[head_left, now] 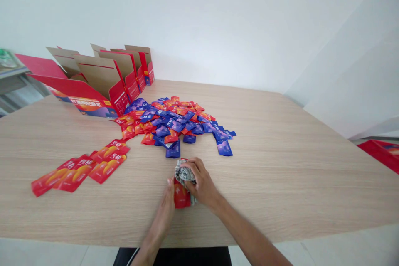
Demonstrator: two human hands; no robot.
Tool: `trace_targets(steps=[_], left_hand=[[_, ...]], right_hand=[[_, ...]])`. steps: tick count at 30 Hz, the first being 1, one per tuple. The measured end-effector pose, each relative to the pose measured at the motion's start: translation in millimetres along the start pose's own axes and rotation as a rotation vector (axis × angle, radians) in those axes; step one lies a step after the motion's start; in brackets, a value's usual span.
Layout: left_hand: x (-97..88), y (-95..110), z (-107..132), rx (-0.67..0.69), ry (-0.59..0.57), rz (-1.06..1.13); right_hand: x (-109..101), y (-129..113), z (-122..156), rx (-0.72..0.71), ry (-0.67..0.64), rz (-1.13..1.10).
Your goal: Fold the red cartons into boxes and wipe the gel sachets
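Observation:
A red pouch with an orange fruit print lies near the table's front edge, before me. My left hand grips its left edge, thumb on the near side of the camera; the other fingers are mostly hidden. Bunched in my right hand is a rolled grey patterned cloth, pressed over the pouch's upper part. More of the cloth shows along the pouch's right side. Whether several pouches are stacked there I cannot tell.
Beyond my hands spreads a heap of red and blue pouches. Several overlapping red pouches lie to the left. Open red cartons stand at the back left by the wall. Another red box shows at the right edge.

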State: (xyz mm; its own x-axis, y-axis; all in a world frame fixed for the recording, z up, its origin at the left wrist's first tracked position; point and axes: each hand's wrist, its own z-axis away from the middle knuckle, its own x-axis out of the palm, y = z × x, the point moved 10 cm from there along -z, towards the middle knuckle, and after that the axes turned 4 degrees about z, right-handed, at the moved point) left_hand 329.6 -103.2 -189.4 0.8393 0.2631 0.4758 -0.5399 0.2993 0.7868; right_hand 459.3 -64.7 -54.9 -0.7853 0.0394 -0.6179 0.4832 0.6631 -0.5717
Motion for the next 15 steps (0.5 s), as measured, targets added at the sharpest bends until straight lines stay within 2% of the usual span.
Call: trace_targets(steps=[3, 7, 10, 13, 15], left_hand=[[6.9, 10, 3, 0.050, 0.012, -0.043], [24.7, 26, 3, 0.005, 0.017, 0.114], [28.1, 34, 1, -0.033, 0.038, 0.148], [27.4, 36, 1, -0.016, 0.016, 0.172], [26.5, 28, 1, -0.029, -0.012, 0.183]], right_hand=[[-1, 2, 0, 0.008, -0.024, -0.033], [16, -21, 9, -0.195, -0.207, -0.025], [29, -32, 16, -0.294, -0.292, 0.023], [25, -24, 9, -0.214, -0.217, 0.028], [16, -12, 2, -0.118, -0.124, 0.013]])
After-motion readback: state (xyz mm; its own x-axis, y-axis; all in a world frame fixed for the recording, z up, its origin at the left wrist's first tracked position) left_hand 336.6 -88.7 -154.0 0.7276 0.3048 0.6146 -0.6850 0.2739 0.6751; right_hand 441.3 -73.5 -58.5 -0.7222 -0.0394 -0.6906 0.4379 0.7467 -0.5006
